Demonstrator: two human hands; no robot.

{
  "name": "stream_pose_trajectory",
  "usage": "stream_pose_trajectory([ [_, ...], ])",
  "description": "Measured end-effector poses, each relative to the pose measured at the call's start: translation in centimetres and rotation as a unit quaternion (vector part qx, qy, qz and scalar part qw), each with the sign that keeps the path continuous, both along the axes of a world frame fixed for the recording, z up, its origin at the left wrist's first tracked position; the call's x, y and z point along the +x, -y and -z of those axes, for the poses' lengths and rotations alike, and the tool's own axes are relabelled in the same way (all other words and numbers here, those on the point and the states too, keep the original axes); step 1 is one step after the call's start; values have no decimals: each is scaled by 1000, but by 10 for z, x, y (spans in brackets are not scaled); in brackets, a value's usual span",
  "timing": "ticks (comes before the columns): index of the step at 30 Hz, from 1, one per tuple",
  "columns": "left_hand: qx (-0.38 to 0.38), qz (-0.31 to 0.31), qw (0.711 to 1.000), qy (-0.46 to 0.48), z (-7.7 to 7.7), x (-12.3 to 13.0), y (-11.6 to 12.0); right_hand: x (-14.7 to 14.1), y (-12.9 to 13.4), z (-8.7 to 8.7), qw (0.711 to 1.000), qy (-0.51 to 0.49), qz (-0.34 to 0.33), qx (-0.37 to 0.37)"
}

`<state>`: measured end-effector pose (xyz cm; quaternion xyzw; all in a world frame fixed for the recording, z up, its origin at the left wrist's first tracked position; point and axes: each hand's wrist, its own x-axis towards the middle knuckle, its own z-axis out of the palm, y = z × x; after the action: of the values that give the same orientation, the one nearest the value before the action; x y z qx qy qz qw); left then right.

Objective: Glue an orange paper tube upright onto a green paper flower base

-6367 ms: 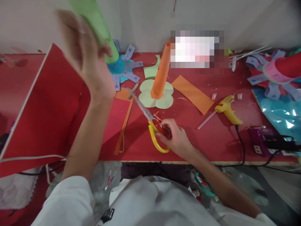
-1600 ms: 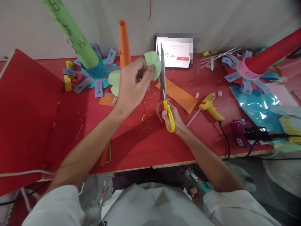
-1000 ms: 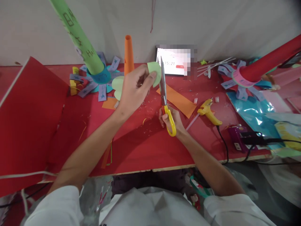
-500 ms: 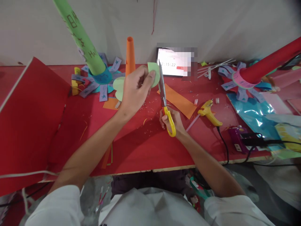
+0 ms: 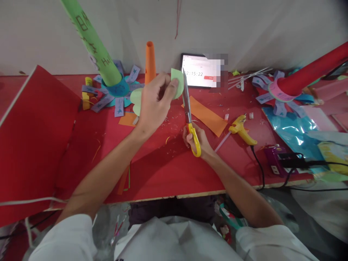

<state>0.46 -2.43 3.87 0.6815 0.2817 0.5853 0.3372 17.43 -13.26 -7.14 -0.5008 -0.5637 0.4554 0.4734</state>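
Between the thumb and fingers of my left hand [image 5: 155,103] is a small piece of light green paper [image 5: 178,81] with a rounded right edge. My right hand [image 5: 198,137] grips a pair of scissors [image 5: 194,139] by its yellow handles. The long metal blades point up and away, beside the paper's right edge; whether they touch it I cannot tell. Behind my left hand lies a rounded green paper shape [image 5: 136,99], partly hidden. An orange paper cone [image 5: 150,63] stands just beyond that hand. An orange paper strip [image 5: 208,116] rests on the table right of the blades.
On the red table [image 5: 168,174] are a yellow glue gun [image 5: 243,130] and a purple power box [image 5: 274,159] with cables. A tablet [image 5: 195,72] leans at the wall. Green [image 5: 98,47] and red [image 5: 315,69] paper tubes stand either side. A red board [image 5: 38,137] rises at left.
My right hand and the scissors have shifted slightly left, toward the green paper. My left hand keeps its pinch on the paper, almost unmoved.
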Motion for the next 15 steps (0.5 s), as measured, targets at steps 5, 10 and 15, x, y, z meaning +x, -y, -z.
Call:
stream_pose_trajectory([
  [5, 29, 28, 999, -20, 5, 0, -5, 0, 0, 6, 999, -17, -13, 37],
  [10, 32, 24, 999, -19, 6, -1, -7, -1, 1, 2, 1000, -30, -9, 4],
  [15, 9, 5, 999, -31, -2, -4, 1, 1, 1, 2, 999, -48, -2, -14],
])
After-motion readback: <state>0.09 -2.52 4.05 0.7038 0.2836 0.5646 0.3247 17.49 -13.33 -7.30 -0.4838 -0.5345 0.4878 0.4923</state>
